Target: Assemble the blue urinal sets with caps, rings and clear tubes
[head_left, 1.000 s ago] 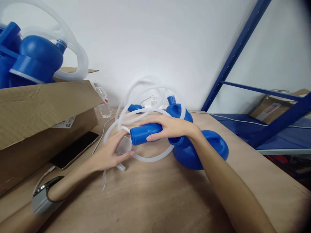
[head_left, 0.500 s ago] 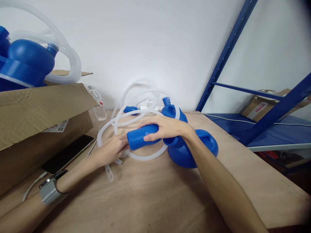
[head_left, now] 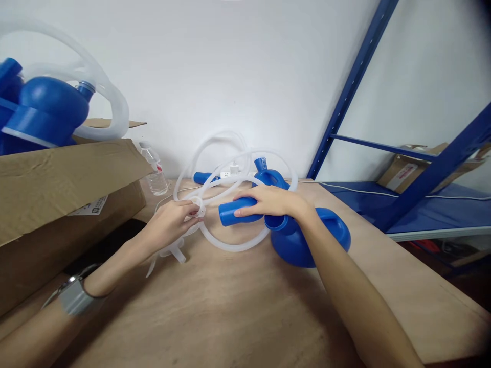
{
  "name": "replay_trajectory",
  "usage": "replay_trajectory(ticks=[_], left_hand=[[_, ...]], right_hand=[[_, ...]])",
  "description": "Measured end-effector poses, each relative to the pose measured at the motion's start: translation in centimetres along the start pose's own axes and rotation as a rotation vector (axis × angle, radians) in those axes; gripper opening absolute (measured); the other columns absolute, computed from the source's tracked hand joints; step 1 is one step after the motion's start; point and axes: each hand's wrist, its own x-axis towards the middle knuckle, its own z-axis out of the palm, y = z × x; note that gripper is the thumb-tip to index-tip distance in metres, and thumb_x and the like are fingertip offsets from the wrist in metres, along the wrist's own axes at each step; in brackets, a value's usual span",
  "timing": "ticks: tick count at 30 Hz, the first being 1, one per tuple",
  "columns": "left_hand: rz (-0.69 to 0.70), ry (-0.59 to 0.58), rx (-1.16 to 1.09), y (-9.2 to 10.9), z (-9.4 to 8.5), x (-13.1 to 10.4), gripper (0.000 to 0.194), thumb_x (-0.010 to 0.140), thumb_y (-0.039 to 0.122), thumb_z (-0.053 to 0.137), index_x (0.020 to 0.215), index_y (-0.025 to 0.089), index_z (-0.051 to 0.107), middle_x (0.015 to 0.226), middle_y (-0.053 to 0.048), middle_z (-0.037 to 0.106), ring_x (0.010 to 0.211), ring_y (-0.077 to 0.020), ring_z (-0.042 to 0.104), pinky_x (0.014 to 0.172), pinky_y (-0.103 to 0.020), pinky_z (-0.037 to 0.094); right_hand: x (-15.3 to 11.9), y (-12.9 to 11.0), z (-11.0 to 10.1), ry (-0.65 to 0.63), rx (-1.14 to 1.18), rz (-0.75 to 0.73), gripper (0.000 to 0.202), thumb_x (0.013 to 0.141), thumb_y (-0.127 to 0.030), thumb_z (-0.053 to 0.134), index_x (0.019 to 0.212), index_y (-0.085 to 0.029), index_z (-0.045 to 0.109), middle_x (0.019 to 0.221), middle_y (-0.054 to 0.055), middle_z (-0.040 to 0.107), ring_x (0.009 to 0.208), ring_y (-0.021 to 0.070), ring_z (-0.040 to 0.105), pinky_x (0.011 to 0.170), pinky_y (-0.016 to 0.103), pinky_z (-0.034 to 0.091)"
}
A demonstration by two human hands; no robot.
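My right hand point(head_left: 270, 201) is wrapped from above round a blue plastic cylinder point(head_left: 227, 214), whose wider end points left. My left hand point(head_left: 171, 222) pinches a small translucent plastic fitting point(head_left: 199, 207) between thumb and fingers, just left of the cylinder and apart from it. Around and behind both hands lies a coil of translucent hose point(head_left: 233, 247). A cut hose end point(head_left: 178, 254) shows under the left hand. Beside my right wrist lies a blue plastic jug point(head_left: 293, 250), its open mouth facing me. Behind it stands another blue jug point(head_left: 270, 176), partly hidden.
A cardboard box point(head_left: 69, 174) on the left holds blue jugs point(head_left: 53, 105) and thick hose. A water bottle point(head_left: 155, 171) stands beside it. Against the wall are a power strip point(head_left: 226, 175) and a blue tube-shaped part point(head_left: 201, 177). On the right rises a blue metal shelf point(head_left: 353, 87).
My left hand has moved up and away from the blue cylinder's end and now pinches the translucent fitting. The right hand has shifted slightly right with the cylinder.
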Motion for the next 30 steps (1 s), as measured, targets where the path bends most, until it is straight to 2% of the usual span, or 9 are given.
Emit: replay_trajectory(ticks=[3,6,9,11,15,20,23,27,30], left_hand=[[0.136,0.043,0.061,2.4,-1.6,-0.4,0.031,0.102,0.042,0.048,0.08,0.025,0.061,0.079,-0.004,0.066,0.071,-0.0233,0.06,0.061,-0.033,0.033],[0.275,-0.058,0.117,5.6,-2.5,-2.4,0.032,0.105,0.035,0.042,0.079,0.024,0.058,0.078,-0.004,0.065,0.069,-0.0226,0.058,0.062,-0.035,0.035],[0.355,-0.182,0.068,8.1,-1.9,-5.3,0.032,0.106,0.028,0.038,0.08,0.023,0.056,0.084,-0.002,0.066,0.07,-0.0196,0.06,0.063,-0.035,0.037],[0.321,-0.192,0.034,8.6,-1.0,-7.0,0.031,0.108,0.027,0.037,0.083,0.022,0.057,0.084,-0.001,0.066,0.072,-0.0191,0.061,0.068,-0.034,0.041],[0.179,-0.187,-0.075,6.5,1.1,-8.5,0.03,0.108,0.033,0.04,0.088,0.022,0.059,0.089,-0.002,0.068,0.079,-0.0194,0.063,0.073,-0.033,0.044],[0.042,-0.169,-0.117,1.4,2.9,-7.6,0.041,0.107,0.045,0.042,0.076,0.02,0.053,0.079,-0.002,0.063,0.072,-0.0183,0.06,0.068,-0.032,0.042],[0.011,-0.111,-0.129,-0.7,3.5,-6.7,0.044,0.103,0.052,0.049,0.073,0.02,0.051,0.074,0.0,0.06,0.067,-0.0162,0.056,0.064,-0.03,0.041],[0.0,-0.031,-0.129,-1.4,3.4,-6.0,0.039,0.096,0.055,0.06,0.079,0.02,0.056,0.077,0.001,0.062,0.07,-0.0164,0.057,0.066,-0.03,0.043],[-0.014,0.012,-0.147,-0.7,2.6,-5.9,0.034,0.099,0.05,0.055,0.083,0.02,0.062,0.08,-0.001,0.065,0.073,-0.0172,0.06,0.068,-0.03,0.045]], right_hand=[[0.4,1.0,0.3,-0.009,-0.121,0.017,0.065,0.086,-0.07,0.067,0.137,-0.029,0.067,0.135,0.007,0.07,0.122,0.034,0.065,0.097,0.041,0.05],[0.8,1.4,0.3,-0.054,-0.202,0.035,0.062,0.084,-0.058,0.076,0.135,-0.025,0.068,0.131,0.01,0.072,0.12,0.0348,0.067,0.093,0.04,0.051],[0.8,1.1,0.1,-0.104,-0.185,0.049,0.057,0.082,-0.054,0.08,0.131,-0.024,0.072,0.129,0.01,0.073,0.119,0.0338,0.068,0.092,0.038,0.051],[0.7,0.9,0.0,-0.125,-0.146,0.065,0.059,0.08,-0.056,0.08,0.13,-0.024,0.073,0.129,0.009,0.074,0.118,0.0331,0.068,0.094,0.036,0.051],[0.8,1.0,-0.1,-0.166,-0.07,0.096,0.062,0.078,-0.059,0.081,0.128,-0.023,0.075,0.129,0.009,0.074,0.12,0.0318,0.068,0.098,0.033,0.05],[1.2,1.5,-0.1,-0.219,0.034,0.09,0.064,0.074,-0.058,0.083,0.126,-0.022,0.077,0.129,0.007,0.075,0.123,0.031,0.067,0.1,0.03,0.05],[1.5,1.4,0.1,-0.236,0.054,0.08,0.063,0.075,-0.057,0.083,0.126,-0.021,0.077,0.129,0.007,0.075,0.123,0.0304,0.066,0.102,0.029,0.048],[1.9,0.9,0.8,-0.231,0.053,0.085,0.064,0.074,-0.053,0.085,0.129,-0.023,0.074,0.127,0.007,0.076,0.119,0.0296,0.069,0.1,0.031,0.05],[2.0,0.7,1.1,-0.165,0.019,0.014,0.056,0.076,-0.054,0.084,0.124,-0.025,0.077,0.125,0.007,0.076,0.116,0.0299,0.07,0.1,0.035,0.051]])
